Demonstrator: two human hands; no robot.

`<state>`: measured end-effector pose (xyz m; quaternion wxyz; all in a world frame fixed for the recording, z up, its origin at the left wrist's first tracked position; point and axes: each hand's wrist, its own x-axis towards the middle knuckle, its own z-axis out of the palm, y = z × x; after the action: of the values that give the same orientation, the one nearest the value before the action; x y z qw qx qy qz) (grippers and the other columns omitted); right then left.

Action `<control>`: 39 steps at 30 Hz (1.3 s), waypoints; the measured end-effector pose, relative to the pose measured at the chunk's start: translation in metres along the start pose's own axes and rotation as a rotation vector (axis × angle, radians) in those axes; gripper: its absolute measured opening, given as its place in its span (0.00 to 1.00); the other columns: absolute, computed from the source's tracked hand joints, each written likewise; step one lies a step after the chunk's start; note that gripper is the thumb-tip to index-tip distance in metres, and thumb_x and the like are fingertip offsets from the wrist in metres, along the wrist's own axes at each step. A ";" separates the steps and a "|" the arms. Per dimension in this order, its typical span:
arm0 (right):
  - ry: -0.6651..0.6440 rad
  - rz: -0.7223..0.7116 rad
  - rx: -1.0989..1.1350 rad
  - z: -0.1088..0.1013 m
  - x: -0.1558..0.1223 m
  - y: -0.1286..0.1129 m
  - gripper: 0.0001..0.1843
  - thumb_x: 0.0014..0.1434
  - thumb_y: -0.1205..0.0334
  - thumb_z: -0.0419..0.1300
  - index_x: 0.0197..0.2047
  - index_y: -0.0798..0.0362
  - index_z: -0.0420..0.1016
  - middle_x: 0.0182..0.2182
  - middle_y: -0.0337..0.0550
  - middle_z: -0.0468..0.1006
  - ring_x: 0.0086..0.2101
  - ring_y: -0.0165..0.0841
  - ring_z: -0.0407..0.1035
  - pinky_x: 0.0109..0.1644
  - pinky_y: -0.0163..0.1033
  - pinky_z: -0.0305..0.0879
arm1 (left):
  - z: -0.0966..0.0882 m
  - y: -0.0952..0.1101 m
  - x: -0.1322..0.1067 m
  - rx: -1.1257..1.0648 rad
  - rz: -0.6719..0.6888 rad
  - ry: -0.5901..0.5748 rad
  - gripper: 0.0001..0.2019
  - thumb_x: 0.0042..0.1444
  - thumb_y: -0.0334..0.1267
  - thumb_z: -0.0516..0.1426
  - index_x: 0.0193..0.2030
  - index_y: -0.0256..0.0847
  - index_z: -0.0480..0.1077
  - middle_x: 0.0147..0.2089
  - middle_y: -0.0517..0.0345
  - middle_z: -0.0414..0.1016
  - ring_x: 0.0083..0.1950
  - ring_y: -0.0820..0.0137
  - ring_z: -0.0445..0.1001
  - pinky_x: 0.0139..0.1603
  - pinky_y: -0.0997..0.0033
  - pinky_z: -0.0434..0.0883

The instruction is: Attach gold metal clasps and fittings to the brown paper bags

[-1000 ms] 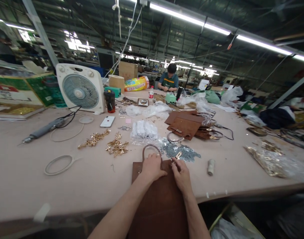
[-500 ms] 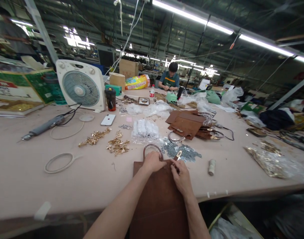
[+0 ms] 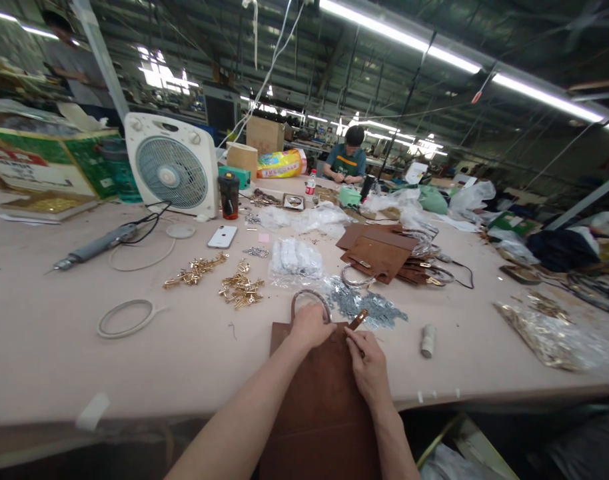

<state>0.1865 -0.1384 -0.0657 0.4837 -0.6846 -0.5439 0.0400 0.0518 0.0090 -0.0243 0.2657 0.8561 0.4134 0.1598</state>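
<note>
A brown leather bag panel (image 3: 312, 400) with a looped handle (image 3: 310, 293) lies over the front edge of the table and hangs down toward me. My left hand (image 3: 309, 325) is closed on the panel's top edge, just below the handle. Beside it, my right hand (image 3: 368, 360) pinches a short brown leather strap (image 3: 355, 324) at the panel's upper right corner. Gold-coloured metal (image 3: 363, 315) shows at the strap's far end. My fingers partly hide where strap and panel meet.
Grey metal plates (image 3: 369, 303) lie just beyond my right hand, gold fittings (image 3: 242, 287) to the left. More brown panels (image 3: 379, 250) are stacked behind. A thread spool (image 3: 428, 341) stands right. A fan (image 3: 172, 167), phone (image 3: 222, 237) and electric screwdriver (image 3: 97, 247) occupy the left.
The strap has turned, so its gold plate no longer faces me broadly. My right fingers have shifted slightly on it. The left hand keeps its hold, and the whole view has swung slightly left.
</note>
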 end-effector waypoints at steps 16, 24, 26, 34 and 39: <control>0.023 0.065 -0.033 0.004 0.004 -0.008 0.18 0.68 0.49 0.59 0.49 0.51 0.84 0.36 0.47 0.82 0.33 0.36 0.75 0.40 0.41 0.74 | -0.013 0.008 -0.002 0.005 -0.002 -0.058 0.11 0.55 0.45 0.61 0.38 0.40 0.78 0.40 0.48 0.82 0.45 0.55 0.81 0.45 0.63 0.75; 0.009 0.114 -0.032 0.004 0.006 -0.013 0.18 0.67 0.48 0.60 0.47 0.51 0.84 0.37 0.46 0.83 0.33 0.36 0.76 0.40 0.40 0.74 | -0.013 -0.001 0.000 -0.075 -0.046 -0.103 0.13 0.57 0.50 0.61 0.36 0.44 0.80 0.39 0.52 0.83 0.43 0.57 0.81 0.41 0.67 0.72; 0.005 0.143 -0.016 0.004 0.005 -0.015 0.18 0.67 0.48 0.59 0.47 0.52 0.83 0.39 0.47 0.83 0.34 0.36 0.76 0.42 0.40 0.74 | -0.013 0.000 0.000 -0.099 -0.061 -0.094 0.12 0.56 0.49 0.61 0.35 0.44 0.80 0.39 0.53 0.83 0.43 0.58 0.81 0.41 0.68 0.71; 0.002 0.222 -0.055 0.008 -0.001 -0.018 0.20 0.66 0.46 0.60 0.47 0.51 0.84 0.36 0.46 0.83 0.32 0.37 0.75 0.40 0.41 0.72 | -0.011 -0.001 -0.005 -0.230 -0.138 -0.065 0.10 0.53 0.48 0.64 0.34 0.45 0.81 0.33 0.58 0.81 0.38 0.63 0.79 0.35 0.71 0.66; 0.018 0.199 -0.148 0.017 0.000 -0.030 0.20 0.67 0.48 0.57 0.47 0.52 0.84 0.36 0.48 0.83 0.33 0.39 0.76 0.42 0.42 0.72 | -0.008 -0.007 -0.004 -0.342 -0.133 -0.035 0.10 0.52 0.48 0.64 0.32 0.44 0.81 0.30 0.59 0.79 0.36 0.64 0.78 0.33 0.72 0.63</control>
<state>0.1555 -0.1300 -0.0533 0.4303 -0.7694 -0.4704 0.0412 0.0412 0.0123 -0.0219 0.4245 0.7719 0.4313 0.1948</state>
